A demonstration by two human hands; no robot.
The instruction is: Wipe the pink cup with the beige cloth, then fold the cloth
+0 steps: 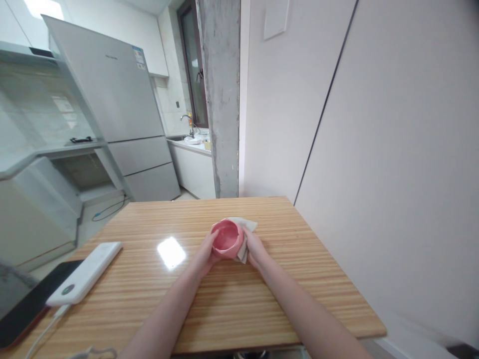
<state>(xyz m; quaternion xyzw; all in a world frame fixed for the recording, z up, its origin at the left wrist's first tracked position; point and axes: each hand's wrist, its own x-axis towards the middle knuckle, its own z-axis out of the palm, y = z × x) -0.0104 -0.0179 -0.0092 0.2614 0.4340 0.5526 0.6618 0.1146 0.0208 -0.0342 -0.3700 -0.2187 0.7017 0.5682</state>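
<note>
A pink bowl-like vessel (227,238) with a round opening is held over the wooden table (299,279), its mouth tilted toward me. On its left side my left hand (208,251) grips the wall, the thumb at the rim and the other fingers underneath. My right hand (254,247) is closed on a pale tissue or thin cloth (243,222), pressing it against the vessel's right side. Part of the cloth sticks out behind the rim, and another part hangs below the right fingers. The vessel's underside and most of my fingertips are hidden.
At the table's left lie a white power bank (87,273) with a white cable (45,333) and a dark phone or tablet (39,301). A wall (374,174) runs along the right. Beyond the table stand a fridge (108,89) and a sink counter (192,164).
</note>
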